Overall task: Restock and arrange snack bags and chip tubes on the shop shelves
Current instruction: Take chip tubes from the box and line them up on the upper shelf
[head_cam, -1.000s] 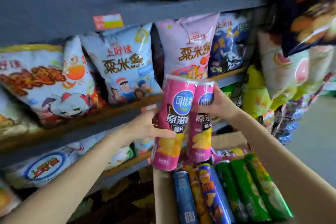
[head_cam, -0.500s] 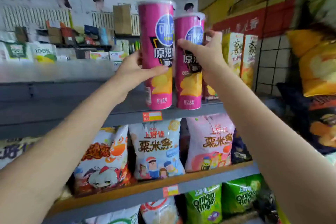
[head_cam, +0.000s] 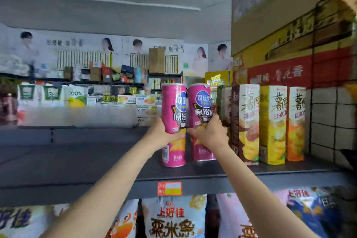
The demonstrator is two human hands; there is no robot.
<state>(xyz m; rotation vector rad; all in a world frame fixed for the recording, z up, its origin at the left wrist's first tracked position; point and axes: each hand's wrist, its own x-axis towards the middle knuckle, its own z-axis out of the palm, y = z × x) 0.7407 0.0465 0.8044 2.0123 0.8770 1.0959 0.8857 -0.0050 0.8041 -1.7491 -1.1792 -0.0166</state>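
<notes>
Partly hidden tubes (head_cam: 201,121) behind hands (head_cam: 208,134).

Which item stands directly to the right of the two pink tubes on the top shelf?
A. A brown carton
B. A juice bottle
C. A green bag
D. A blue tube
A: a brown carton stands right beside the right pink tube, which the right hand grips, ahead of the yellow and orange cartons on the shelf.
</notes>
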